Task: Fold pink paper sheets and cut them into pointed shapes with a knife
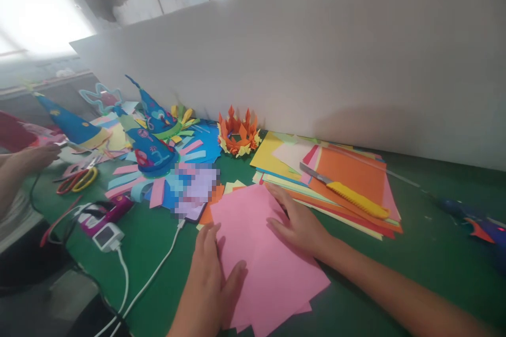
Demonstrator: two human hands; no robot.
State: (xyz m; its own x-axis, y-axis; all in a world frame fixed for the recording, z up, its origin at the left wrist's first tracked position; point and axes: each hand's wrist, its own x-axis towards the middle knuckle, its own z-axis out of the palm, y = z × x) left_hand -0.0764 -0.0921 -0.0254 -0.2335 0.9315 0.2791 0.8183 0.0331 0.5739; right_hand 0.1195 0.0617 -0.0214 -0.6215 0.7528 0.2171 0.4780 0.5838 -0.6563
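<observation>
Several sheets of pink paper (261, 253) lie in a loosely fanned stack on the table in front of me, their lower corners uneven. Along the left edge rests my left hand (209, 274), fingers stretched out and thumb over the top sheet. My right hand (294, 224) touches the upper right edge, thumb and fingers spread apart. Neither hand is closed round the paper. Just beyond my right hand, a yellow utility knife (356, 199) with its blade out lies on a pile of coloured paper (351, 168).
An orange paper crown (239, 134) stands near the white partition (300, 52). Blue cone hats (152, 150), a phone (195, 210) on a white cable and scissors (81, 180) are at left. Another person's hand (35, 160) is at far left. A dark blue glue gun (470, 213) lies right.
</observation>
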